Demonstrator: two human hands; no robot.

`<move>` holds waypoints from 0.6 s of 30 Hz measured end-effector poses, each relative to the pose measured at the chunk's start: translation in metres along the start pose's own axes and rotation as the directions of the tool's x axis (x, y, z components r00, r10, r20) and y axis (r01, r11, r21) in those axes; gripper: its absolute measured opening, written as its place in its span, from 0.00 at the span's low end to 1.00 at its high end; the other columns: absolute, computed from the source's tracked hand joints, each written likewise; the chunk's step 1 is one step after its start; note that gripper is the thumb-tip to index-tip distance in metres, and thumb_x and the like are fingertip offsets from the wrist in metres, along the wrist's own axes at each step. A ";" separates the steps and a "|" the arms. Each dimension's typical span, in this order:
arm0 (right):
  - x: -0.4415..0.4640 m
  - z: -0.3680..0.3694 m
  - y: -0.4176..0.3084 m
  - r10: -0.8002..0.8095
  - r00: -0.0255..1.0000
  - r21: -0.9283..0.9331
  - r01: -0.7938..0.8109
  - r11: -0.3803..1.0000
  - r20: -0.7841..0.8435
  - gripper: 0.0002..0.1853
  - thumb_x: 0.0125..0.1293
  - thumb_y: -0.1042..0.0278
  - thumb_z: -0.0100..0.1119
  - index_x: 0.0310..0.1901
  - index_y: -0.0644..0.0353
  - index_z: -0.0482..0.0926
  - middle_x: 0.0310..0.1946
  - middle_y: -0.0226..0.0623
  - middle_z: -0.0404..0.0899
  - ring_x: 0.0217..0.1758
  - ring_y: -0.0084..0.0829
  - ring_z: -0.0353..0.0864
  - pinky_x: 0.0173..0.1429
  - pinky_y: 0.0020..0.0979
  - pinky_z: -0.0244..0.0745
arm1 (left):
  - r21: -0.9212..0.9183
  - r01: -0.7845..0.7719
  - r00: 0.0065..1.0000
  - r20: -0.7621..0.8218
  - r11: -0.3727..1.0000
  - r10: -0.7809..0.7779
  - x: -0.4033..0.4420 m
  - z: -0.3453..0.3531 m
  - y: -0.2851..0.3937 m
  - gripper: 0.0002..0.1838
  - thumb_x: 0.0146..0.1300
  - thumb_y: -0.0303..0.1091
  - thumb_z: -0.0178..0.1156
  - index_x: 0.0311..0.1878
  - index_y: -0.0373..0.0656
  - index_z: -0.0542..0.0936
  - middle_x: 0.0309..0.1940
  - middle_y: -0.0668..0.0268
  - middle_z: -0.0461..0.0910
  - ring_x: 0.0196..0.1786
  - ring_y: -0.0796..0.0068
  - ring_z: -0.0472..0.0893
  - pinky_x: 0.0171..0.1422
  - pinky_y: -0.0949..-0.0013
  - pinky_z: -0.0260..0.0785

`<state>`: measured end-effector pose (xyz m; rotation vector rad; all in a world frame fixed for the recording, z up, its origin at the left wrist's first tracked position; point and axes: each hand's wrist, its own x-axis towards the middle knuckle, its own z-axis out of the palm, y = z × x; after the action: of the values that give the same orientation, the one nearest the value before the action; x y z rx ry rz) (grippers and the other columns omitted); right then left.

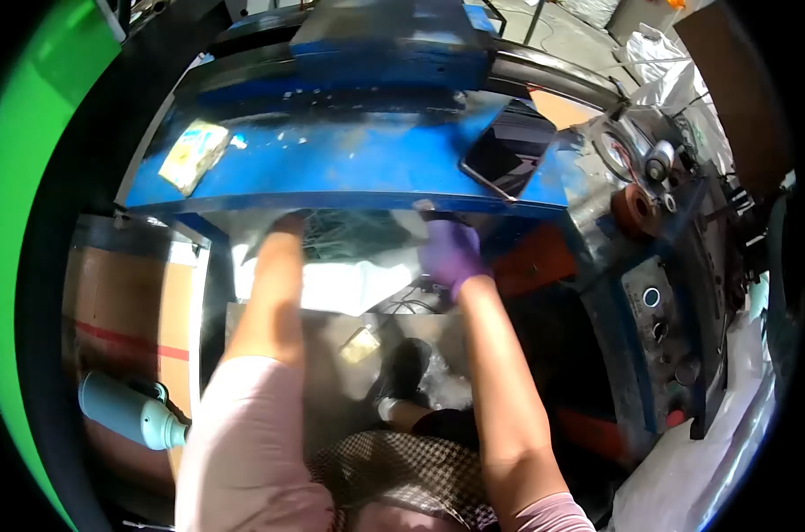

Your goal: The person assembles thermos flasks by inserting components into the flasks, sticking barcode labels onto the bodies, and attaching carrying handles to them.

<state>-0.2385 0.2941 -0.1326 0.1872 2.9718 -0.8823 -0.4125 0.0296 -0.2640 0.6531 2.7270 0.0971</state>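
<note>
Both my arms reach under the front edge of a blue metal table (349,168). My right hand (451,253), in a purple glove, is beside a white sheet or bag (353,282) below the table edge; its fingers are too shadowed to make out. My left hand is hidden beneath the edge, with only the wrist and forearm showing. Between the arms lies a dark, stringy bundle (345,233) at the top of the white material. On the tabletop, a black phone (511,149) rests at the right and a yellow and white packet (194,157) at the left.
To the right are a machine control panel (659,328), a brown tape roll (636,210) and assorted tools. A light blue flask (127,412) lies by cardboard (123,310) at the left. Small white scraps dot the tabletop. My foot (405,365) is below.
</note>
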 end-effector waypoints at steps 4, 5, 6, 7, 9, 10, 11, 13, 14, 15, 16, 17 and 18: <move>0.007 -0.005 -0.011 -0.018 1.000 0.053 0.018 0.998 0.006 0.14 0.60 0.66 0.60 0.46 0.57 0.88 0.48 0.54 0.86 0.53 0.53 0.86 0.59 0.48 0.80 | -0.081 0.152 0.983 0.114 0.985 -0.143 -0.018 -0.002 -0.046 0.47 0.67 0.71 0.51 0.78 0.44 0.65 0.73 0.42 0.69 0.73 0.45 0.72 0.76 0.53 0.65; 0.003 -0.006 -0.015 0.012 0.999 0.066 -0.015 0.998 0.048 0.14 0.61 0.66 0.60 0.46 0.57 0.88 0.49 0.54 0.86 0.54 0.53 0.86 0.59 0.48 0.80 | -0.131 0.141 0.989 0.058 0.981 -0.134 -0.020 0.005 -0.041 0.49 0.66 0.73 0.52 0.80 0.44 0.64 0.74 0.42 0.68 0.74 0.45 0.71 0.77 0.54 0.64; 0.000 -0.009 -0.020 -0.024 0.999 0.043 0.023 0.999 0.032 0.15 0.62 0.69 0.58 0.49 0.55 0.89 0.51 0.51 0.86 0.56 0.51 0.85 0.61 0.45 0.80 | -0.185 0.115 0.991 -0.047 0.976 -0.125 -0.018 0.012 -0.034 0.48 0.65 0.70 0.54 0.78 0.43 0.65 0.74 0.42 0.69 0.73 0.44 0.72 0.76 0.53 0.64; 0.001 -0.010 -0.022 -0.039 0.996 0.143 0.027 0.989 0.079 0.16 0.62 0.69 0.58 0.50 0.55 0.88 0.51 0.50 0.87 0.56 0.51 0.85 0.62 0.44 0.80 | -0.234 0.077 0.982 -0.152 0.969 -0.115 -0.014 0.019 -0.027 0.48 0.64 0.68 0.57 0.77 0.42 0.66 0.73 0.42 0.70 0.72 0.42 0.72 0.76 0.52 0.64; 0.003 0.000 -0.020 -0.080 0.982 0.347 0.015 0.938 0.173 0.17 0.62 0.71 0.58 0.52 0.54 0.88 0.51 0.47 0.87 0.58 0.49 0.85 0.63 0.42 0.79 | -0.242 -0.112 0.885 -0.465 0.964 -0.013 -0.009 0.053 -0.028 0.43 0.64 0.55 0.66 0.75 0.38 0.68 0.75 0.42 0.67 0.73 0.40 0.69 0.77 0.50 0.62; 0.003 0.005 -0.022 -0.092 0.981 0.262 0.045 0.964 0.169 0.17 0.63 0.71 0.57 0.52 0.54 0.89 0.51 0.46 0.87 0.58 0.48 0.85 0.63 0.41 0.79 | -0.292 -0.156 0.880 -0.475 0.944 -0.001 -0.023 0.061 -0.027 0.41 0.64 0.52 0.67 0.74 0.38 0.68 0.75 0.42 0.67 0.75 0.40 0.67 0.78 0.49 0.60; 0.004 0.010 -0.026 -0.100 0.982 0.172 0.072 0.983 0.159 0.17 0.63 0.71 0.57 0.52 0.53 0.89 0.52 0.46 0.87 0.58 0.47 0.86 0.64 0.41 0.79 | -0.339 -0.207 0.873 -0.488 0.918 0.017 -0.037 0.066 -0.021 0.39 0.63 0.48 0.68 0.73 0.38 0.69 0.74 0.42 0.66 0.76 0.40 0.64 0.79 0.49 0.58; 0.010 0.014 -0.038 -0.048 0.986 -0.025 0.053 0.998 0.162 0.16 0.63 0.71 0.59 0.51 0.55 0.89 0.53 0.47 0.87 0.58 0.46 0.87 0.62 0.40 0.81 | -0.396 0.072 0.971 -0.182 0.916 -0.156 -0.086 0.025 0.021 0.38 0.63 0.46 0.68 0.73 0.38 0.70 0.72 0.44 0.69 0.74 0.43 0.68 0.79 0.50 0.59; 0.011 0.008 -0.049 0.026 0.969 -0.089 -0.004 0.996 0.244 0.16 0.63 0.70 0.60 0.51 0.56 0.89 0.53 0.49 0.87 0.58 0.47 0.87 0.61 0.42 0.82 | -0.386 0.158 0.971 -0.107 0.909 -0.214 -0.113 0.005 0.044 0.37 0.63 0.46 0.68 0.72 0.38 0.71 0.71 0.46 0.70 0.73 0.45 0.70 0.78 0.50 0.61; 0.012 0.002 -0.059 0.104 0.941 -0.156 -0.055 0.986 0.321 0.16 0.63 0.69 0.62 0.51 0.57 0.89 0.53 0.50 0.87 0.58 0.48 0.87 0.60 0.43 0.83 | -0.374 0.131 0.955 -0.202 0.918 -0.219 -0.138 0.006 0.060 0.35 0.65 0.45 0.67 0.71 0.39 0.72 0.71 0.47 0.72 0.72 0.46 0.71 0.77 0.51 0.63; 0.012 0.003 -0.063 0.107 0.944 -0.134 -0.068 0.989 0.311 0.16 0.62 0.69 0.63 0.51 0.58 0.89 0.54 0.50 0.87 0.58 0.49 0.87 0.59 0.45 0.84 | -0.539 -0.128 0.898 -0.419 0.832 -0.133 -0.157 0.027 0.068 0.30 0.66 0.40 0.67 0.68 0.37 0.75 0.64 0.52 0.76 0.64 0.56 0.76 0.68 0.57 0.70; 0.012 0.005 -0.066 0.115 0.946 -0.109 -0.085 0.990 0.302 0.16 0.61 0.68 0.64 0.51 0.59 0.89 0.54 0.50 0.87 0.58 0.50 0.87 0.58 0.47 0.84 | -0.625 -0.237 0.868 -0.480 0.743 -0.127 -0.186 0.028 0.084 0.26 0.68 0.37 0.67 0.66 0.36 0.76 0.61 0.55 0.79 0.59 0.62 0.79 0.64 0.61 0.73; 0.007 -0.009 -0.078 0.167 0.919 -0.124 -0.131 0.984 0.358 0.18 0.61 0.67 0.64 0.52 0.57 0.89 0.56 0.48 0.87 0.60 0.49 0.86 0.60 0.50 0.83 | -0.684 -0.351 0.834 -0.539 0.639 -0.120 -0.216 0.028 0.100 0.22 0.69 0.34 0.66 0.63 0.35 0.78 0.57 0.58 0.81 0.54 0.68 0.82 0.59 0.64 0.76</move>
<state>-0.2548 0.2351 -0.0834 0.2153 2.6041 -0.6663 -0.1791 0.0207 -0.2109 0.5835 2.6989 1.6246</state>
